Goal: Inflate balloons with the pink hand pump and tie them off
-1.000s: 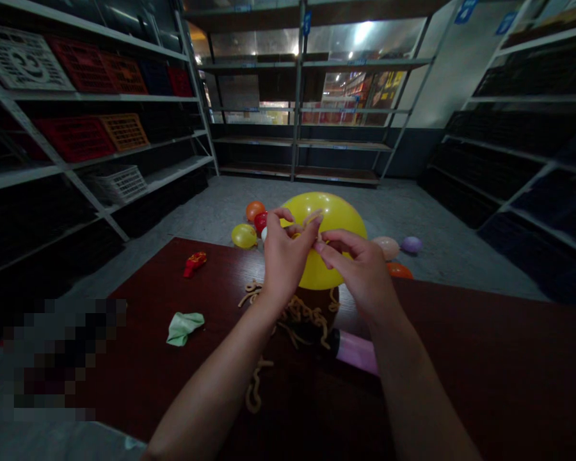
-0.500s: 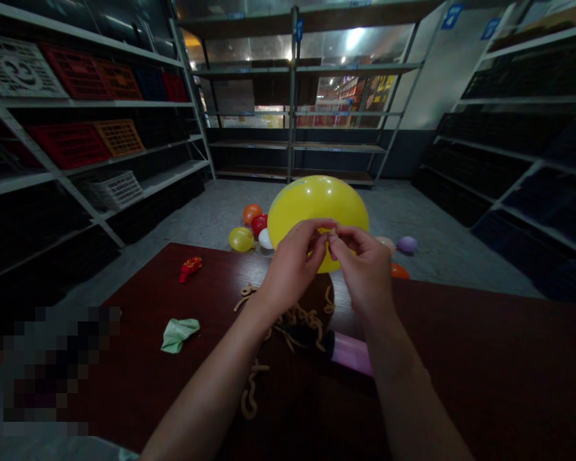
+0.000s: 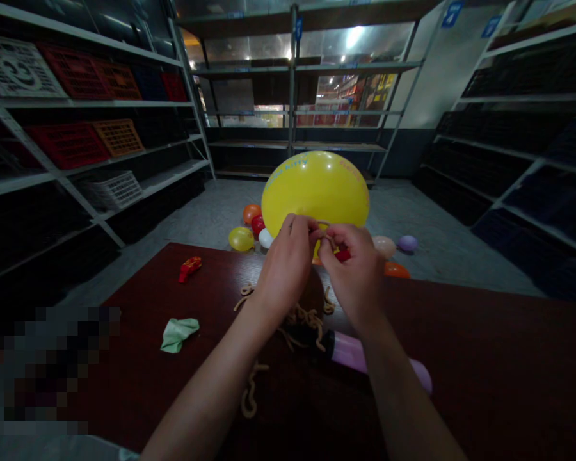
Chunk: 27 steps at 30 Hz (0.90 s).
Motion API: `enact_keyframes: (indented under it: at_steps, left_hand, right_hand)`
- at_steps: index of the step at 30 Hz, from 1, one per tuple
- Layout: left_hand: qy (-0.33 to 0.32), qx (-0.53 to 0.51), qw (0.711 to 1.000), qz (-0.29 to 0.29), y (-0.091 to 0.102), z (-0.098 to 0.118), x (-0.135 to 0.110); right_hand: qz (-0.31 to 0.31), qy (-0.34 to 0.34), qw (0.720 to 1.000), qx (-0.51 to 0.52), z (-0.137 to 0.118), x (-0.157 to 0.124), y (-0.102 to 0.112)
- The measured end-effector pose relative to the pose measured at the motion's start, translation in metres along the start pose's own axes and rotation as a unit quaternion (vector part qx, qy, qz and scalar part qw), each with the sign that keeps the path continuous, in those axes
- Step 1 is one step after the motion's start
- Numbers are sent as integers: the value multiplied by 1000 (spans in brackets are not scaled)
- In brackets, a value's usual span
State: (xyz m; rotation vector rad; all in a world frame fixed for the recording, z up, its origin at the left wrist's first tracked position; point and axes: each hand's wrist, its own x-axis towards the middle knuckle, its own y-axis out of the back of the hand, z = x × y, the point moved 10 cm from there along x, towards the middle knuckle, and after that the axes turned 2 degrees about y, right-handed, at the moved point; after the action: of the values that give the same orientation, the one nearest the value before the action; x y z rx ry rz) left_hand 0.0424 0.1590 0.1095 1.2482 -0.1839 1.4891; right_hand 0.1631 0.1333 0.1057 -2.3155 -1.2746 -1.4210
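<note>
Grey metal shelving racks (image 3: 292,144) are lining the left, rear and right of the room, with a grey floor (image 3: 211,211) lying between them. A dark red-brown wooden surface (image 3: 484,358) is spreading across the foreground. Red, orange, white and blue slatted plastic crates (image 3: 70,144) are standing on the left rack. Beyond the surface, small round balloons (image 3: 241,239) in yellow, orange, red, white, pale pink and purple are resting on the floor.

A large yellow oval balloon (image 3: 317,189), printed with lettering, is hanging just beyond the hands. The left hand (image 3: 288,256) and right hand (image 3: 355,266) are nearly meeting, fingers drawn narrow, and are pinching a tan, cord-like strand (image 3: 324,223) at the balloon's near side; the fingers are hiding its neck.

The far edge of the surface is running beneath the balloon. A pink-purple cylinder with a black end (image 3: 350,353) is lying partly behind the right forearm; bare wood is extending rightward from there. Loose curled tan strands (image 3: 307,317) are lying below the hands. Toward the left edge, a crumpled mint-green piece (image 3: 178,335) is lying nearer the viewer than a small red, yellow-marked limp piece (image 3: 190,269).
</note>
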Motion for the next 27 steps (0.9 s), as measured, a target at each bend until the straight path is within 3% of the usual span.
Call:
enact_keyframes:
  at_steps: [4, 11, 21, 27]
  left_hand:
    - [13, -9, 1000, -6, -2, -7, 1]
    - [30, -38, 996, -70, -6, -12, 1]
    - [32, -55, 997, -33, -2, -17, 2]
    - [65, -119, 988, -73, -3, -17, 5]
  right_hand:
    - [-24, 47, 998, -23, -12, 0, -4]
    - [-62, 67, 995, -43, -16, -1, -9]
    - [-142, 14, 990, 23, -7, 2, -16]
    - [-138, -5, 990, 34, 1, 8, -6]
